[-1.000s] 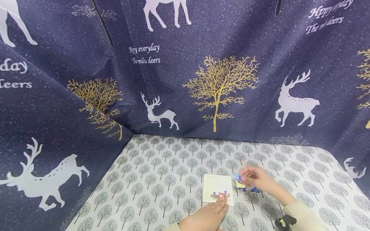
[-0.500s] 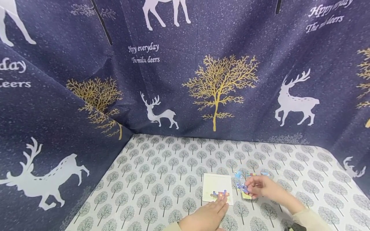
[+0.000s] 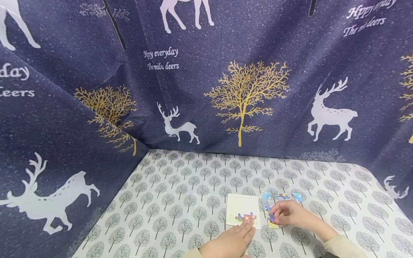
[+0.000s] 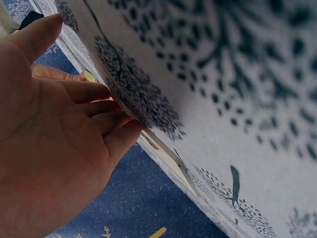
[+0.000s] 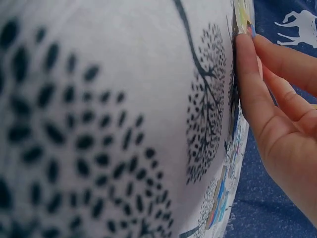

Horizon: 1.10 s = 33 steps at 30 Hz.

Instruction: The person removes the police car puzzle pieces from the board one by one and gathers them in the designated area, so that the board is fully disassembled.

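A white square puzzle board (image 3: 237, 200) lies on the table, with joined red, yellow and purple pieces (image 3: 246, 217) in its lower right part. My left hand (image 3: 227, 240) rests with extended fingers across the board's near edge, its fingertips on those pieces. In the left wrist view the fingers reach the board's side (image 4: 173, 159). Right of the board, my right hand (image 3: 288, 214) pinches a yellow and blue puzzle piece (image 3: 273, 224) between thumb and index finger, low over the table. In the right wrist view, fingertips partly cover that piece (image 5: 241, 17).
Loose puzzle pieces lie behind the right hand: a light blue one (image 3: 266, 195), a red and blue one (image 3: 283, 196) and another blue one (image 3: 297, 197). A tree-print cloth (image 3: 180, 229) covers the table. A dark blue deer-print curtain (image 3: 200, 82) hangs behind and at the left.
My right hand has moved nearer and slightly right, then a little left, uncovering loose pieces behind it. The yellow and blue piece has moved nearer to me. My left hand has stayed in place.
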Tool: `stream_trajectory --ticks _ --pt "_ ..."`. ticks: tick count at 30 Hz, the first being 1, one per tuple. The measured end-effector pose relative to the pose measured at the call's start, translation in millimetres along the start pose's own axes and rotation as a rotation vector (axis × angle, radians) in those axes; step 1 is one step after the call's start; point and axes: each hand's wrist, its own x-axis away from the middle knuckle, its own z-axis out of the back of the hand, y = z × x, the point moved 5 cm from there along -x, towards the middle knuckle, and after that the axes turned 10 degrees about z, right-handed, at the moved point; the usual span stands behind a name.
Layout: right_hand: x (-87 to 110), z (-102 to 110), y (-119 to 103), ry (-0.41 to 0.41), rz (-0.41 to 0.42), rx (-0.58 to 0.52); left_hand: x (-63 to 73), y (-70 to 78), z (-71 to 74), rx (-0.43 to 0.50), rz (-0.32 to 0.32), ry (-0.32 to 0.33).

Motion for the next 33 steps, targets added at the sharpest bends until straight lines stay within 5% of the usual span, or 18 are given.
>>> stream_trajectory --ticks 33 --pt "-3.9 0.7 -7.3 0.024 -0.020 0.122 -2.4 2.5 0.5 0.032 0.034 -0.027"
